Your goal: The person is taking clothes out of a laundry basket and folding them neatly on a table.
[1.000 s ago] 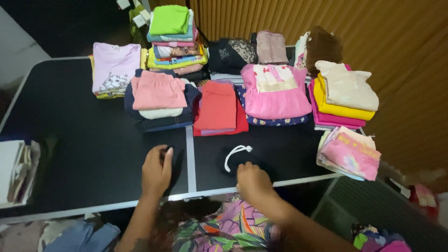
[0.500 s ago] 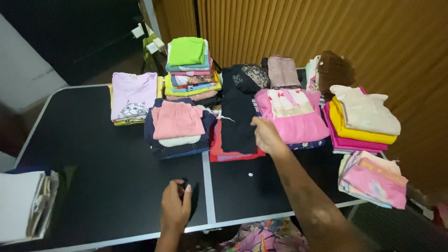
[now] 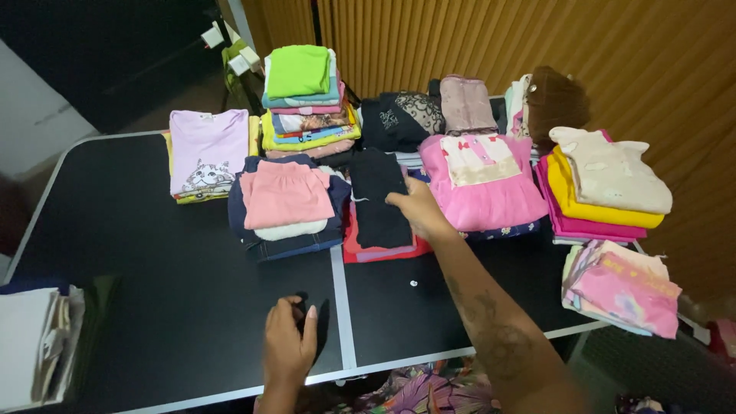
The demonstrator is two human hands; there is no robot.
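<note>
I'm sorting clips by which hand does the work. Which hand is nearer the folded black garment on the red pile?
Right. The right hand rests on the black garment atop the red pile; the left hand lies flat near the table's front edge, apart from it.

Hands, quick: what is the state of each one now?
Left hand: lies open, flat on the black table, holding nothing.
Right hand: fingers on the folded black garment; a real grip cannot be told.

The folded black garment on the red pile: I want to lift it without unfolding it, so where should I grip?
Probably the near short edge of the folded black garment, from the table's front: it lies lengthwise on the red pile, and the right hand already rests at its right edge.
</note>
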